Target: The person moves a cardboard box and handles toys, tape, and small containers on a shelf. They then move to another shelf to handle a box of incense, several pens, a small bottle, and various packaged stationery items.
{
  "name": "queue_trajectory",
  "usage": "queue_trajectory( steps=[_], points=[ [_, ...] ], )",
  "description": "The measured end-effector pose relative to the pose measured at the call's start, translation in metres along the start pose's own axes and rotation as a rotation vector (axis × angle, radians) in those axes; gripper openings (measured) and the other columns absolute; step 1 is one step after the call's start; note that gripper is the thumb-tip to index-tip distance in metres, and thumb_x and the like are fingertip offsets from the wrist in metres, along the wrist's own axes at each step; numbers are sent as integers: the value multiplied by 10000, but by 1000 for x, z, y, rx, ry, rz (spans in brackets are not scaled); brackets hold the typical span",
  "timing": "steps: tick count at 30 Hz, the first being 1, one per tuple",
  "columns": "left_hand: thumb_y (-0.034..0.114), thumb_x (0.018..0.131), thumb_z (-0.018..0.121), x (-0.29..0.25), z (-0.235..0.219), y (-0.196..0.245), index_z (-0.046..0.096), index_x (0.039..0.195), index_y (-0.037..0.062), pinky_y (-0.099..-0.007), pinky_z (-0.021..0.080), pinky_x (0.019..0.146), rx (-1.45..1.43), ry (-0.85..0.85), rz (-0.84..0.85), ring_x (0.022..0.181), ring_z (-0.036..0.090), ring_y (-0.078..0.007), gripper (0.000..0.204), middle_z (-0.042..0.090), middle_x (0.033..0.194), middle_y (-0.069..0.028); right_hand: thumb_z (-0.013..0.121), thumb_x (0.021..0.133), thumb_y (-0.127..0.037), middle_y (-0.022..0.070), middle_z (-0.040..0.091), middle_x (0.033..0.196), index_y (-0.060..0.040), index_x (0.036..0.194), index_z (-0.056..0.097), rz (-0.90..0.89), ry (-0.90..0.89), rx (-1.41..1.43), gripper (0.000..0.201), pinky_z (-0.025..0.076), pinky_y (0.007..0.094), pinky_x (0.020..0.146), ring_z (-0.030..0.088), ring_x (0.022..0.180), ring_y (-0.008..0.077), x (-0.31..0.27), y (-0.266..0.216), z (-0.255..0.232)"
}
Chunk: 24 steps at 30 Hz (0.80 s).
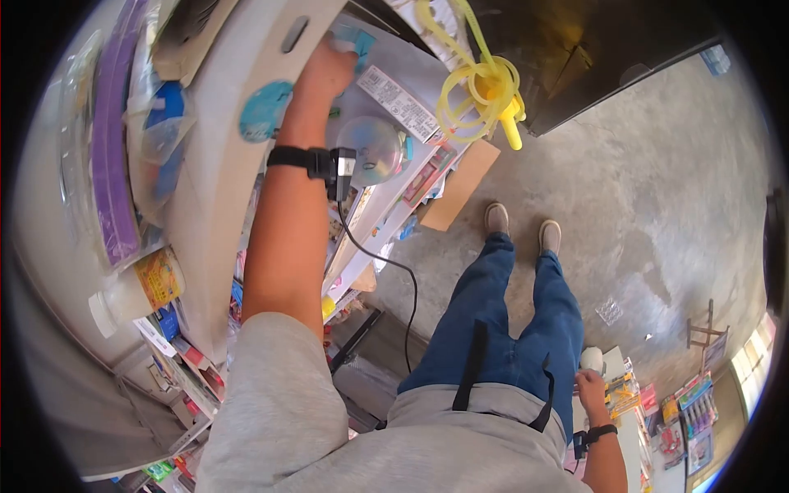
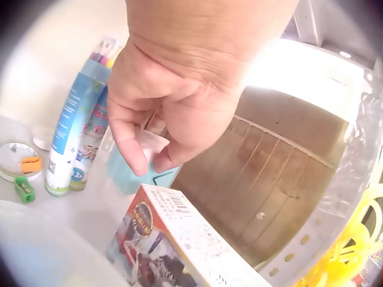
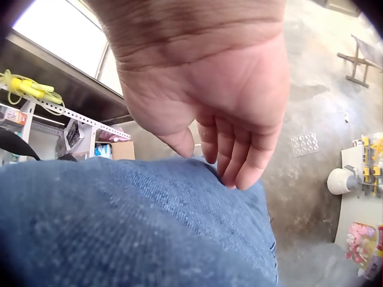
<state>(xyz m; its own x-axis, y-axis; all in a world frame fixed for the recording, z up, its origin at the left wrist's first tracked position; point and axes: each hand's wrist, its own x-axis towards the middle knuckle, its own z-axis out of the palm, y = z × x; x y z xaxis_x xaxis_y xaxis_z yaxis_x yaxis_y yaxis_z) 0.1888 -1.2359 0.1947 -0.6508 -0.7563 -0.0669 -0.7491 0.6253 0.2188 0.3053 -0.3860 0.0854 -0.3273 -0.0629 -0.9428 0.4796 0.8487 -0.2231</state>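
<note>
Reaching onto a shelf, my left hand (image 1: pixel 327 72) pinches the pale, cloudy top of a light blue object (image 2: pixel 122 170) between thumb and fingers. Its kind I cannot tell, as the palm covers much of it. Right in front of it stands a printed box (image 2: pixel 197 239) with a white side. Blue tubes of colored pencils (image 2: pixel 75 131) stand to the left of the hand in the left wrist view. Beside my thigh hangs the right hand (image 3: pixel 209 101), its fingers loosely curled and holding nothing, over the blue jeans (image 3: pixel 149 215).
A round clear container (image 1: pixel 370 149) sits on the shelf near the left wrist. Yellow jump rope (image 1: pixel 493 94) hangs from the shelf's corner. Green and orange sharpeners (image 2: pixel 24 189) lie by a roll of tape (image 2: pixel 7 174). Goods line a low white shelf (image 3: pixel 353 209) on the right.
</note>
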Motion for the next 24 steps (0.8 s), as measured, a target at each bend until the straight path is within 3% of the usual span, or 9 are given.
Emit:
queue_trajectory(
  steps=[6, 12, 15, 18, 21, 23, 24],
  points=[
    [122, 879, 713, -56, -10, -20, 481, 1460, -30, -318, 602, 647, -132, -17, -21, 734, 751, -218, 644, 732, 1061, -205, 642, 944, -194, 116, 717, 848, 22, 1014, 689, 57, -43, 73, 232, 571, 309, 593, 694, 678, 186, 14, -32, -15],
    [144, 882, 727, -75, 11, -52, 511, 1464, 33, -316, 591, 653, -185, -18, -68, 732, 743, -202, 630, 729, 1063, -197, 631, 954, -179, 113, 716, 849, 16, 1015, 685, 46, -47, 22, 211, 564, 305, 577, 684, 662, 173, 17, -31, -21],
    [165, 881, 729, -93, 5, -55, 565, 1422, 53, -327, 585, 690, -148, 63, -32, 764, 740, -186, 576, 736, 1072, -156, 633, 954, -176, 113, 716, 841, 17, 1012, 686, 43, -52, 31, 208, 559, 302, 565, 682, 658, 170, 15, -33, -23],
    [199, 889, 713, -117, -13, -65, 641, 1337, 62, -326, 580, 707, 18, 314, 195, 782, 732, -163, 474, 740, 1064, -105, 634, 953, -173, 110, 712, 832, 18, 1008, 686, 61, -45, 40, 205, 555, 299, 554, 678, 650, 168, 10, -38, -26],
    [230, 906, 684, -134, -26, -99, 690, 1270, 81, -335, 567, 798, -69, 236, -118, 902, 737, -196, 393, 746, 1088, -113, 629, 954, -170, 108, 705, 824, 18, 1002, 682, 86, -39, 40, 201, 552, 295, 550, 670, 642, 166, 10, -40, -27],
    [238, 916, 666, -147, -43, -97, 710, 1244, 93, -345, 555, 845, -144, 183, -336, 968, 733, -225, 361, 750, 1095, -127, 626, 955, -170, 107, 701, 821, 16, 1000, 678, 91, -37, 43, 198, 551, 295, 550, 665, 638, 165, 11, -38, -28],
    [240, 920, 659, -146, -43, -107, 716, 1234, 97, -353, 548, 865, -137, 185, -351, 994, 728, -243, 350, 751, 1096, -134, 624, 956, -170, 107, 700, 820, 13, 1000, 676, 86, -36, 44, 196, 551, 296, 550, 663, 636, 165, 11, -37, -29]
  ],
)
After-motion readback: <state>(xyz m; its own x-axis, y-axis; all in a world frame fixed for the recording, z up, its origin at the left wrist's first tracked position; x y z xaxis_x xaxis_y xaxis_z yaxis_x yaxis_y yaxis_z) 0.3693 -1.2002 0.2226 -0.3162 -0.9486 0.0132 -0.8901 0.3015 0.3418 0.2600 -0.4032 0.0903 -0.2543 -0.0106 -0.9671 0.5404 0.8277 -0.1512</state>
